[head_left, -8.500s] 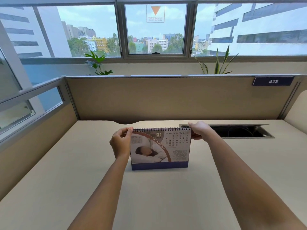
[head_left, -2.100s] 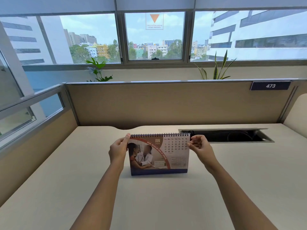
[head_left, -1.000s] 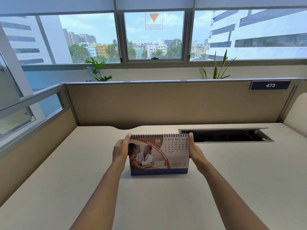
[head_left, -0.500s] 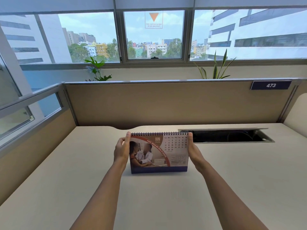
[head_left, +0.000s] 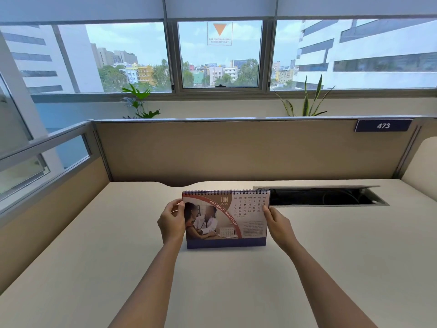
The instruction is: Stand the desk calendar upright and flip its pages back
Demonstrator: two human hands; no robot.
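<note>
The desk calendar (head_left: 225,218) stands upright on the beige desk (head_left: 212,280), spiral binding on top, showing its JUN page with a photo on the left and the date grid on the right. My left hand (head_left: 171,222) grips its left edge, thumb on the front. My right hand (head_left: 277,224) holds the right edge about halfway up, with its thumb on the page by the date grid.
An open cable tray slot (head_left: 321,197) is sunk into the desk just behind and right of the calendar. Beige partition walls (head_left: 236,150) close the desk at the back and on the left. Two potted plants stand beyond the partition under the window.
The calendar went from the SEP page to the JUN page. In the last second my right hand slid down from the top right corner to mid edge; the left hand shifted slightly lower.
</note>
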